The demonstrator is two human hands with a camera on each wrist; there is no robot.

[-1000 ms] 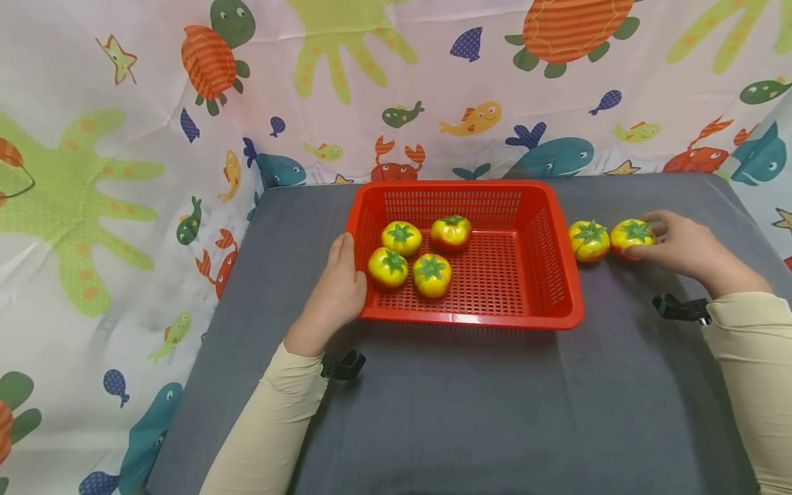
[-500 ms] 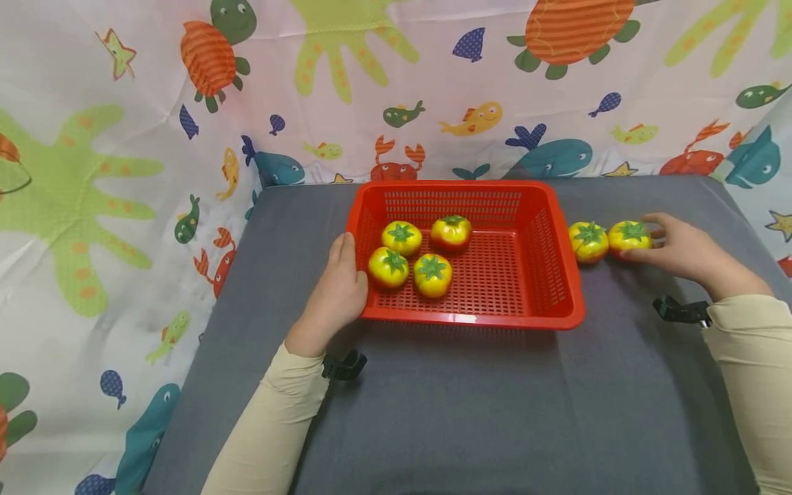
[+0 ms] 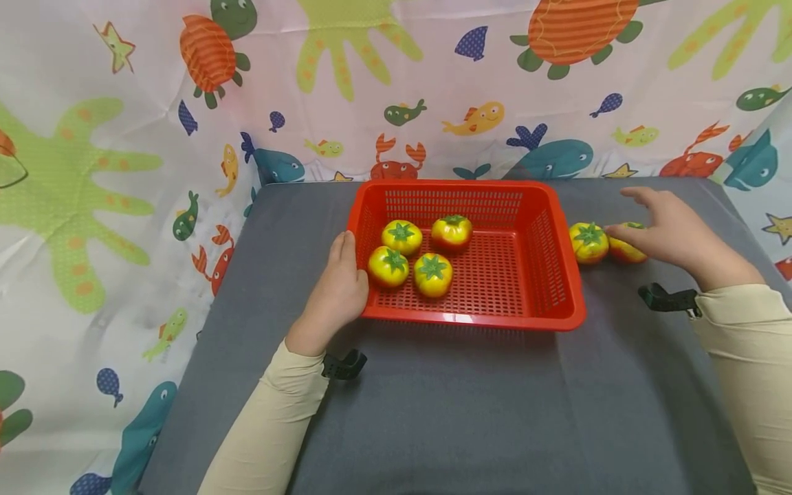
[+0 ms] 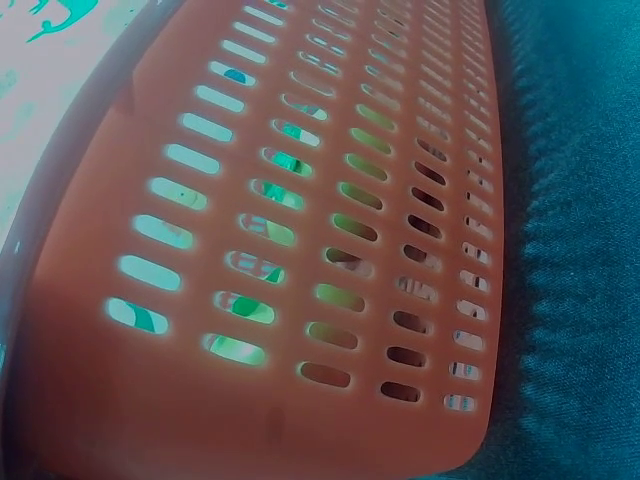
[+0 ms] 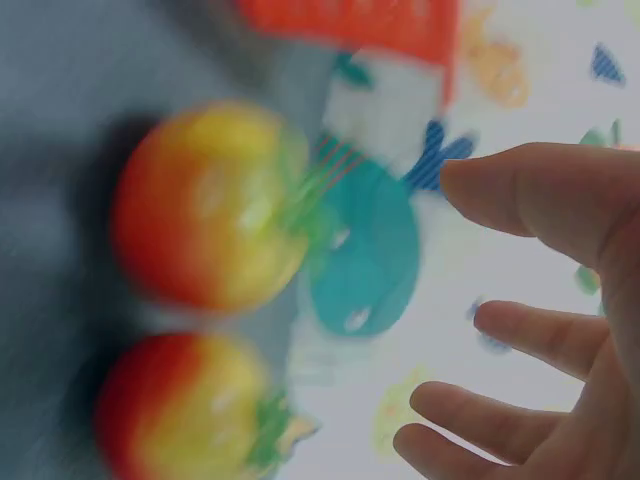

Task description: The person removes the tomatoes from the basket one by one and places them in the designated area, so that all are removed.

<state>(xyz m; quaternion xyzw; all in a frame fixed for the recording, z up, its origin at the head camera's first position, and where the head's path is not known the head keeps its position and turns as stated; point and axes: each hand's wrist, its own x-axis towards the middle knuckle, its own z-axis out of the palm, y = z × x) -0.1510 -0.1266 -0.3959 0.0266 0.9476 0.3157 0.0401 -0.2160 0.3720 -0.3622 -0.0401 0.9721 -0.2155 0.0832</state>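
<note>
My left hand [image 3: 334,285] lies along the left end of the red plastic basket [image 3: 551,322], its straight fingers touching the outside of that wall. Inside the basket, toward the left, sit several yellow-and-red tomatoes [image 3: 433,275] with green star-shaped tops. Two more rest on the table just right of the basket: a near-side tomato [image 3: 589,243] by the basket wall and an outer tomato [image 3: 626,251] beside it. Above the outer one is my right hand [image 3: 671,227], fingers spread and holding nothing, partly hiding it in the head view. The left wrist view shows only the slotted basket wall [image 4: 300,415].
A grey cloth [image 3: 445,412] covers the table. Behind and to the left hangs a white curtain [image 3: 346,62] printed with sea animals, its lower part meeting the table's back edge. Each wrist wears a black camera strap [image 3: 668,299].
My right hand has let go of the outer tomato and lifted, its fingers spreading. That tomato sits slightly further left, against its neighbour. My left hand and the basket have stayed put.
</note>
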